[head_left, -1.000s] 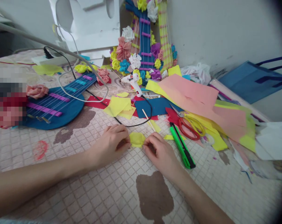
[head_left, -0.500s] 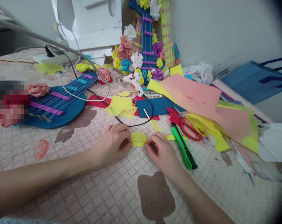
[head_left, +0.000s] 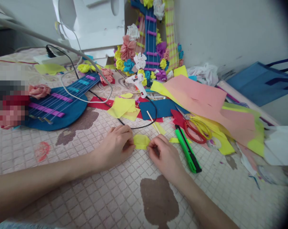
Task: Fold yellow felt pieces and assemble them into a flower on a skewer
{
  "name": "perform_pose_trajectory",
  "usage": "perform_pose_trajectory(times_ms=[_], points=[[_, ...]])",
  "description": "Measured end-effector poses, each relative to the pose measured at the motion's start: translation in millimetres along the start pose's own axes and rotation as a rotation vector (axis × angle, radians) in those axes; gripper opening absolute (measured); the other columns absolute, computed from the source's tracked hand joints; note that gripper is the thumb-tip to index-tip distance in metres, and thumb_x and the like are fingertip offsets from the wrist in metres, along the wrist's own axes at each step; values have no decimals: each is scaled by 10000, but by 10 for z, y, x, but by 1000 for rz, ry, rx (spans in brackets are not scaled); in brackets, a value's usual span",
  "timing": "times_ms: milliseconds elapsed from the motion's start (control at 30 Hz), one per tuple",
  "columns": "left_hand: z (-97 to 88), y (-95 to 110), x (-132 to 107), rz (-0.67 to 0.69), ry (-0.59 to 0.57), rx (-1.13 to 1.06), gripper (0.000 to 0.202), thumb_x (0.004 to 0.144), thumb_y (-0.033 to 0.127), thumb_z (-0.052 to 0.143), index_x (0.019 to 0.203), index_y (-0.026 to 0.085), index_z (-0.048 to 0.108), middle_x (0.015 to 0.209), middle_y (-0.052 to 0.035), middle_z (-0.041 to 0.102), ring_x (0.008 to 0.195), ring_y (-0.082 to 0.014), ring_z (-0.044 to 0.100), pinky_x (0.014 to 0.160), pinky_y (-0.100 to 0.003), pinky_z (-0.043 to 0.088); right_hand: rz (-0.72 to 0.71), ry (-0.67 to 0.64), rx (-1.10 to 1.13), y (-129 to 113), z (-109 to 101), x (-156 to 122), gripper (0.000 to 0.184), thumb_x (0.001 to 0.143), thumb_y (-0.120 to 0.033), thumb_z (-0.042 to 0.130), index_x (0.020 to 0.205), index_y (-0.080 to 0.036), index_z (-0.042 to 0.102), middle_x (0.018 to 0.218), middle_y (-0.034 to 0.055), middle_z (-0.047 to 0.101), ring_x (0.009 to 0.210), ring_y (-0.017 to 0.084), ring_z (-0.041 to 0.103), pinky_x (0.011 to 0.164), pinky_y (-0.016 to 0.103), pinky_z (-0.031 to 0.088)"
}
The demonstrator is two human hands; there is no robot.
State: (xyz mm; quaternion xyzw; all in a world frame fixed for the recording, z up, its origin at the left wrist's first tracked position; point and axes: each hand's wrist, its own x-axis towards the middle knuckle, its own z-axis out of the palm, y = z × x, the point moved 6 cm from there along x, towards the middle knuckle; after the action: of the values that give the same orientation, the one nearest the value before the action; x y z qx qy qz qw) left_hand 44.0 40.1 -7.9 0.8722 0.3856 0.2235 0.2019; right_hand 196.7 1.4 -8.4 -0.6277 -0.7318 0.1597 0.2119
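A small crumpled piece of yellow paper (head_left: 141,142) lies between my two hands on the quilted mat (head_left: 98,197). My left hand (head_left: 115,147) pinches its left edge with curled fingers. My right hand (head_left: 164,156) pinches its right edge, fingers closed. A green utility knife (head_left: 187,149) lies just right of my right hand. Red-and-yellow scissors (head_left: 193,127) rest beyond the knife. A thin wooden stick (head_left: 152,122) lies just past the yellow paper.
A white glue gun (head_left: 137,83) with a black cord (head_left: 144,125) lies further back. Sheets of pink, yellow and blue paper (head_left: 201,101) spread to the right. A blue craft guitar (head_left: 60,105) lies at left; another, decked with paper flowers (head_left: 148,47), leans on the wall. A blue bag (head_left: 260,82) sits far right.
My hands have hardly moved; both keep pinching the yellow paper, which looks slightly more folded. The view shifted a little.
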Motion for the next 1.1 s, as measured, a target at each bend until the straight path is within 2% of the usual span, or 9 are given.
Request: perform_pose_trajectory(times_ms=[400,567,733,800,900,967,1100], points=[[18,-3,11,-28,-14,12,79,729,90,546,689,158,543,835,-26,557,816,-185,523,734,-327,385,-2,21,-17,-7,4,9,107,783,-137,507,712,-202,459,772,-6,520,684,147,543,605,274,378],[-12,-8,21,-64,8,-67,136,712,66,552,806,163,563,871,-21,574,850,-189,532,754,-340,372,-14,4,31,-9,-3,5,97,782,-107,509,792,-204,507,828,-6,540,708,138,561,625,266,399],[-20,1,33,-62,-68,-134,220,757,49,513,822,209,651,917,-12,573,916,-186,542,799,-355,352,-46,-37,70,-20,-16,1,155,802,-79,486,832,-213,558,864,-2,560,760,139,581,665,260,418],[-17,5,42,-76,-86,-110,188,768,77,530,824,207,654,909,-11,580,905,-187,548,793,-356,350,-41,-25,65,-28,-19,4,123,818,-103,493,819,-210,554,845,-4,563,752,137,585,663,259,417],[-3,40,64,-73,-77,-27,69,810,233,580,792,185,626,864,-20,578,877,-205,541,758,-359,352,-22,4,20,-45,-1,11,51,846,-183,517,805,-206,536,829,-4,566,730,141,584,645,265,409],[12,67,76,-68,-60,59,166,820,329,592,759,175,598,838,-29,567,867,-223,530,730,-359,349,-10,27,-37,-51,17,12,54,841,-225,544,795,-205,523,821,-1,564,734,155,582,635,273,404],[27,69,69,-64,-40,106,107,804,270,593,772,174,558,857,-29,564,856,-220,522,716,-352,350,-24,37,-52,-38,28,6,63,813,-183,555,802,-212,500,820,-2,561,753,164,580,634,276,410]])
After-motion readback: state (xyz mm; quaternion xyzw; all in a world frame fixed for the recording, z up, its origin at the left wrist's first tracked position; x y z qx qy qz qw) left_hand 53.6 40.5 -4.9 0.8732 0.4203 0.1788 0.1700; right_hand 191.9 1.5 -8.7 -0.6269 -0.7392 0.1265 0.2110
